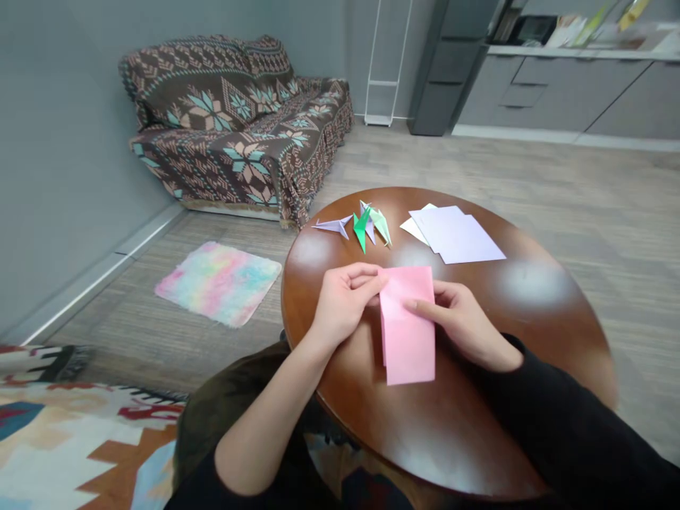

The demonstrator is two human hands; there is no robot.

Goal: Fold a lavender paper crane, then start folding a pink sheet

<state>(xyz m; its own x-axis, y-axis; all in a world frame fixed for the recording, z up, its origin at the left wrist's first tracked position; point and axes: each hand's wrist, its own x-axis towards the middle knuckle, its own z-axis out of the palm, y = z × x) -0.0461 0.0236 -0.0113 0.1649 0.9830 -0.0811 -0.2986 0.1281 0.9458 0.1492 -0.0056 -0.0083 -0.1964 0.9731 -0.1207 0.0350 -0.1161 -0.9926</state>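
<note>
Paper [409,347], pink and folded, pinched by left hand [344,296] and right hand [467,320], may crease crookedly if its layers slip.

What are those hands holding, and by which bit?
Folded pink paper: the left hand pinches its upper left edge; the right hand grips its right side.

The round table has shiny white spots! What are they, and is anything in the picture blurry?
Head view: the spots on the round table are glare, probably light bouncing off its glossy top; head view: the yellow thing above the kitchen counter looks smeared; head view: the pink paper looks clearer.
</note>
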